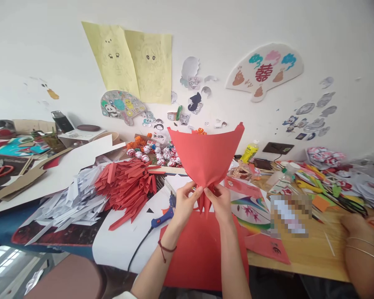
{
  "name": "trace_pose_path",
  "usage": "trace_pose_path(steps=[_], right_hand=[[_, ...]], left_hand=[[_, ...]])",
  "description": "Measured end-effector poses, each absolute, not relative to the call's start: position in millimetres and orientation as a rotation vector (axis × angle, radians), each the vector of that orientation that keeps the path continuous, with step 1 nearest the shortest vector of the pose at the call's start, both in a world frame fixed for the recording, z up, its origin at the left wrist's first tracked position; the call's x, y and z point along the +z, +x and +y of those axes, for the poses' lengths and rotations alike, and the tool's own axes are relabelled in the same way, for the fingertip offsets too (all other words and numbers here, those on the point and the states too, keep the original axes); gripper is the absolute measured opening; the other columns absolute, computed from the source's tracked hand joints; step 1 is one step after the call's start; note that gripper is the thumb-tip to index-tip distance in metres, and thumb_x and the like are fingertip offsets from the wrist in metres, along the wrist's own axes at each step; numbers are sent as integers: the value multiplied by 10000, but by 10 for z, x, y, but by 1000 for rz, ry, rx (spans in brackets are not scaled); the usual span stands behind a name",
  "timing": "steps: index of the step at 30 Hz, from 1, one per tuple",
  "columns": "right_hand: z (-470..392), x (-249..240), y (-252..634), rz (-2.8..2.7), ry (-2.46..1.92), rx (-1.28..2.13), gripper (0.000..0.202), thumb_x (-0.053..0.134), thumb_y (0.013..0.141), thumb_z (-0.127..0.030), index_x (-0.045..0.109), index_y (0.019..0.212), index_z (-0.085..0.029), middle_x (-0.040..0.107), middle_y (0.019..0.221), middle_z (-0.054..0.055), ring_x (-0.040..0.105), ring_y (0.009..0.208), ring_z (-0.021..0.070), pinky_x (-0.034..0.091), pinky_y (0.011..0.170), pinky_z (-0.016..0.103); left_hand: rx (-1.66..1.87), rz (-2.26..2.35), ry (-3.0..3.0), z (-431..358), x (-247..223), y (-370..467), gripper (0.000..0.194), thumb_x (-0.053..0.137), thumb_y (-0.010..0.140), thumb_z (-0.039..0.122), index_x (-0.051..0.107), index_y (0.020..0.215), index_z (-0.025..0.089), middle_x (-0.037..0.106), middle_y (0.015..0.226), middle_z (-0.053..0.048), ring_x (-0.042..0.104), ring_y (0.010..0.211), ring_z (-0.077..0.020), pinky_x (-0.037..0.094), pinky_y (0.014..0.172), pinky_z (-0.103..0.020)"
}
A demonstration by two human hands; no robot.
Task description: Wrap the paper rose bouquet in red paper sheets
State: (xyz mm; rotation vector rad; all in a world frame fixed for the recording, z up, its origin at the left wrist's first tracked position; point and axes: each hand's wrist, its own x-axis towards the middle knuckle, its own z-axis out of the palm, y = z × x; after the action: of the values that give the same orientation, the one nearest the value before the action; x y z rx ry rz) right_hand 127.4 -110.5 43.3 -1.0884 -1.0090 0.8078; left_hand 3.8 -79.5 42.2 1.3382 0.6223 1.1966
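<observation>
Here, in the head view, both hands meet at the gathered neck of a red paper cone (206, 155), held upright above the table's (302, 253) near edge. The left hand (185, 204) pinches the neck from the left, fingers closed on the paper; the right hand (221, 202) pinches it from the right, also closed on it. The cone flares wide toward the top, its mouth turned away, so what is inside cannot be told. Below the hands lies a flat red sheet (202, 253), reaching the table edge.

Just left of the left hand rests a blue glue gun (163, 216), its black cord trailing toward the edge. Further left sit a heap of folded red strips (127, 187) and, beside it, a heap of white strips (71, 203). Behind the cone lies a cluster of red-and-white balls (157, 154). A yellow bottle (249, 152) stands to the right by the wall. At the far right, another person's hand (360, 226) with bangles rests on the table near scraps of coloured paper (324, 189).
</observation>
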Motion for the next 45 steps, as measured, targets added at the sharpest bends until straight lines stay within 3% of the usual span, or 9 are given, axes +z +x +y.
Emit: trace_pose_path(steps=[3,9,17,29,45], right_hand=[[-1125,451,1217,-1025,-1170,700,278,740,755,-426,691,837,-165,685,751,36,624,703,195,485,642,292],[-1094,423,1108,-1019,-1228,470,326,681,796,-441,580,642,-172,453,542,-42,400,521,106,321,486,239],[-896,300,1101,-928,-1135,475,332,686,788,-445,570,655,-164,446,578,-39,372,553,106,326,519,238],[-568,128,1235,-821,-1049,518,411,695,752,-499,494,619,-166,387,581,-50,350,572,93,320,512,223],[-427,-91,1722,-916,-1099,442,445,645,805,-502,463,569,-171,360,533,-56,300,528,94,270,491,241]], left_hand=[[1241,673,1401,-820,430,37,287,599,867,452,696,941,192,649,856,-40,572,855,-188,480,776,-289],[1386,841,1519,-883,486,79,321,538,912,411,571,684,188,524,677,8,455,709,-148,379,697,-260],[1514,960,1647,-822,507,186,334,490,941,367,523,654,199,553,704,-3,478,741,-168,347,700,-276],[1541,989,1890,-577,418,431,252,382,975,249,546,789,206,598,835,-49,485,819,-201,359,767,-316],[1681,1051,1702,-397,106,1036,263,447,958,287,561,737,200,626,835,-52,508,814,-198,369,743,-306]])
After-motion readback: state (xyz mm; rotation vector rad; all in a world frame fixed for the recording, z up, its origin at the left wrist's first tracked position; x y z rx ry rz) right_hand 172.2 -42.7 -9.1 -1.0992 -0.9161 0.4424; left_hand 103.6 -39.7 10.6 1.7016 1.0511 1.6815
